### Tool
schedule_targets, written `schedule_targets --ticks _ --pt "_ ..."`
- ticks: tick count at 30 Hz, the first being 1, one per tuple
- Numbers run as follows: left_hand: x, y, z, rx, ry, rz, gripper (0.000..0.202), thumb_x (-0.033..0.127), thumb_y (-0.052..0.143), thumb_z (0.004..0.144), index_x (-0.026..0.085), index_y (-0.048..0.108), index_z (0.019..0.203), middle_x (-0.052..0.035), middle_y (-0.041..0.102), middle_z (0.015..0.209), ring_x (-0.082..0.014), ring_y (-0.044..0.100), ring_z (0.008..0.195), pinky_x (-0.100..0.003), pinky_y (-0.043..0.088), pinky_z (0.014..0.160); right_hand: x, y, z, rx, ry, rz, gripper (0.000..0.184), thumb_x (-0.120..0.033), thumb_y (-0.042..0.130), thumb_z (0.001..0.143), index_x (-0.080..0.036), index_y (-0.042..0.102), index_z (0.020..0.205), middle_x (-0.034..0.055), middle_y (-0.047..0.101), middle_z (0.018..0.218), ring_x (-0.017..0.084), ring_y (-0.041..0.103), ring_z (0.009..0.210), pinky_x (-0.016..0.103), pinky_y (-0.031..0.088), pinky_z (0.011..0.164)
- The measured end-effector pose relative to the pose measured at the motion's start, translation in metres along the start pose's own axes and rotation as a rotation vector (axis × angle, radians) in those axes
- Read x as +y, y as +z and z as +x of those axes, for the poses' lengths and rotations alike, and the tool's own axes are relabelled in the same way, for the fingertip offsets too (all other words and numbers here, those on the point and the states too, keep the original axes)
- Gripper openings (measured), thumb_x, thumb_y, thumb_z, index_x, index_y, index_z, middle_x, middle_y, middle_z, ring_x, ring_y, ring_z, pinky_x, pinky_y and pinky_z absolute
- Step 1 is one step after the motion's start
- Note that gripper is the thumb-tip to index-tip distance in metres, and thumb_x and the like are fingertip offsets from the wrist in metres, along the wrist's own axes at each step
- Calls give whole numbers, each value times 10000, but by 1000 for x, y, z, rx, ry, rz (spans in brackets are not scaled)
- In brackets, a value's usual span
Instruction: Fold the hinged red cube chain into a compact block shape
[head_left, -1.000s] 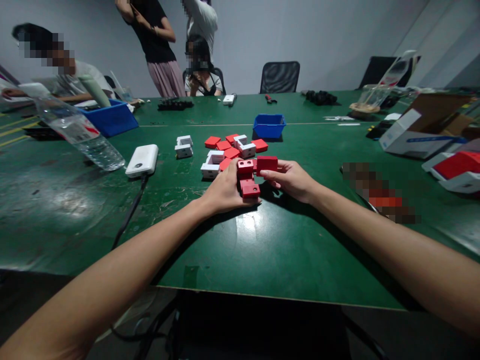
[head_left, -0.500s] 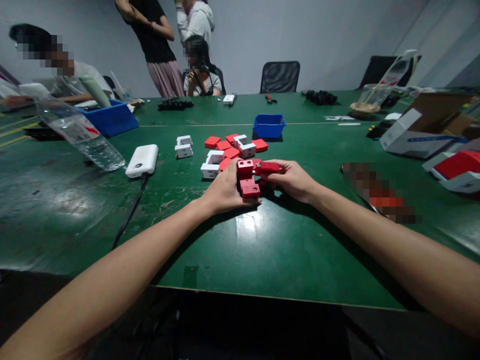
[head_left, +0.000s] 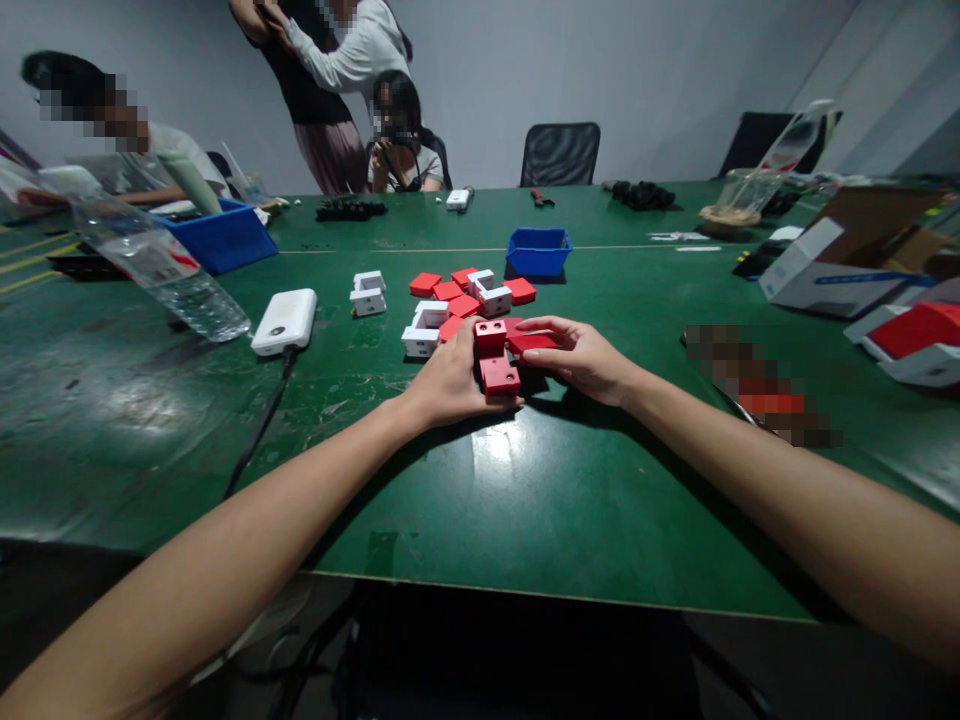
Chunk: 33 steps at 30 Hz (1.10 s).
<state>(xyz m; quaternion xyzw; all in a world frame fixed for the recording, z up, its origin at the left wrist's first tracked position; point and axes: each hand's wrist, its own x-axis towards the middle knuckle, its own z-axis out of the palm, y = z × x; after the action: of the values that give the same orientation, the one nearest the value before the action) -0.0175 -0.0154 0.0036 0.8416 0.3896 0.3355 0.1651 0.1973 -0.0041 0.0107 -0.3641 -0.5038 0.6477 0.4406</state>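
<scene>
My left hand [head_left: 446, 378] is wrapped round a red stepped block [head_left: 496, 372] with round holes in its upper and lower faces. My right hand [head_left: 591, 358] pinches a flat red piece [head_left: 532, 346] between thumb and fingers, close against the block's right side; whether the two touch I cannot tell. Just beyond my hands lie several loose red pieces [head_left: 463, 306]. Among them stand white U-shaped brackets, one near my left hand [head_left: 421, 342] and another farther back [head_left: 491, 299]. A third white bracket [head_left: 368, 296] stands apart to the left.
A white power bank [head_left: 285, 322] with a black cable and a tilted water bottle [head_left: 169, 270] are at left. Beyond the pieces sits a small blue bin [head_left: 538, 252]. A blurred phone-like object [head_left: 757, 385] and an open cardboard box [head_left: 840, 250] lie right. People are across the table.
The flat red piece in my right hand has tipped lower and flatter beside the block, and my right fingers have spread over it. My left hand stays put. Two people standing behind have moved closer together.
</scene>
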Motion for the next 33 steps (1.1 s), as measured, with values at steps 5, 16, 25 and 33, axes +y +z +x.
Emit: schedule_targets --ticks 5,16,25,33 --pt "0 0 0 -1 3 3 931 519 859 592 191 370 1314 -166 562 1280 -345 591 1177 -535 500 988 1 -1 -1 -14 -34 -43 556 -172 913 543 -221 665 1038 37 724 1033 185 695 905 397 535 938" --pt "-2 1 0 13 24 11 935 522 858 591 182 356 1302 -173 557 1276 -340 591 1167 -520 503 980 6 1 2 36 -49 -87 555 -200 928 506 -209 619 967 11 715 969 163 681 837 342 551 839" --pt "0 1 0 12 0 9 931 515 864 579 180 364 1289 -170 569 1252 -346 605 1141 -528 518 955 4 4 1 23 -49 -104 539 -277 911 574 -252 577 997 4 716 867 173 673 704 328 561 657" --pt "0 1 0 7 3 -2 929 512 864 588 175 368 1297 -170 565 1267 -344 599 1162 -516 515 968 4 5 -1 43 -79 -203 380 -203 886 531 -187 587 765 -27 691 756 130 637 688 282 509 695"
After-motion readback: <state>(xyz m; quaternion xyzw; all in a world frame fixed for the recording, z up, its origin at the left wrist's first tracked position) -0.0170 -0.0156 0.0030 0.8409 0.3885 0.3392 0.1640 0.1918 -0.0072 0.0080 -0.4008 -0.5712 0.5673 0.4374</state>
